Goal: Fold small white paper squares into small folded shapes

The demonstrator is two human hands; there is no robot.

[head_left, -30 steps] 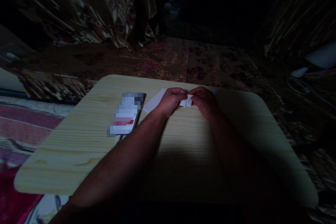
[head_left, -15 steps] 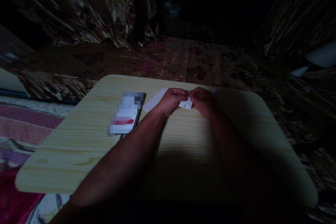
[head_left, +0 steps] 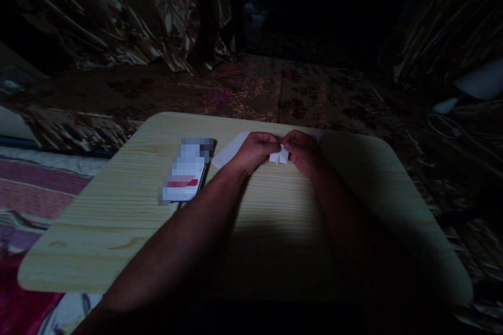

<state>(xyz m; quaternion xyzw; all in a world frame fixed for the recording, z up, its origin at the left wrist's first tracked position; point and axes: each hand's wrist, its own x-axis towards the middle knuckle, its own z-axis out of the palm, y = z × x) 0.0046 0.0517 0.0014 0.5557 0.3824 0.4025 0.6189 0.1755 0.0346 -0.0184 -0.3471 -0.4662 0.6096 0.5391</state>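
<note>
Paper (head_left: 279, 155) is right between both hands near the far edge of the desk (head_left: 275, 209), small, white and folded, with a slit or crease running up the middle of the part I can see. From my end of the feed I can't tell if it's touching the wood or held just over it. Left grip (head_left: 259, 151) is pinched closed on the paper's left side, thumb laid across the top, fingers curled in behind. Right grip (head_left: 302, 151) is pinched down on the other side, fingertips up by the top corner, though that hand is pretty dark so I can't make out every finger. The two thumbs nearly meet over the paper.

I've also got a white sheet (head_left: 228, 153) flat on the desk, its right part hidden by the left hand. Phone (head_left: 184, 170) lies just left of that, near the left forearm, screen lit but pixelated. Past the far edge there's a floral cloth (head_left: 251, 89) and a shiny curtain (head_left: 168, 15), then striped bedding (head_left: 43, 188) off to the left. Lighting's dim, so the right side is mostly murk to me, apart from a pale cable (head_left: 442, 126)
</note>
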